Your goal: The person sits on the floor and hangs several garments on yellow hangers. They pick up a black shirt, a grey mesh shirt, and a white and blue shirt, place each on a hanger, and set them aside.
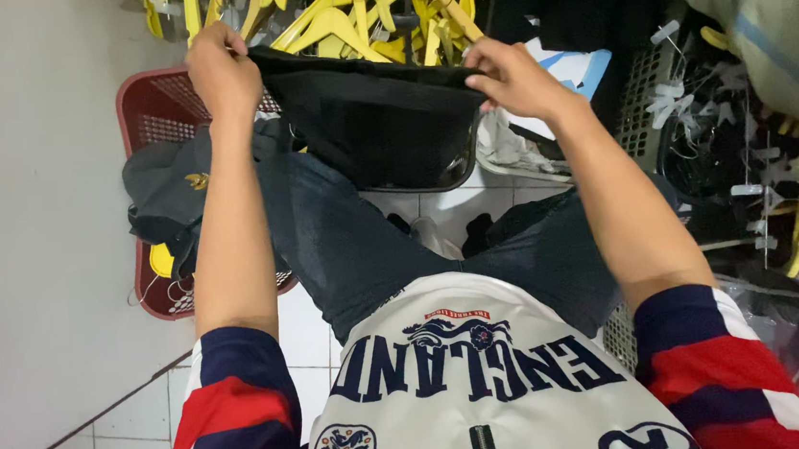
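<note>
Between left hand (225, 74) and right hand (512, 78) stretches a black garment (371, 121) (both pinching).

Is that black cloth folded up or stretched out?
Stretched out: the left hand and right hand pinch opposite ends of the black cloth, its top edge taut between them and the rest hanging below.

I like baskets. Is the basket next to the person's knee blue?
No, the basket by the left hand is red, with dark clothes piled in it.
</note>
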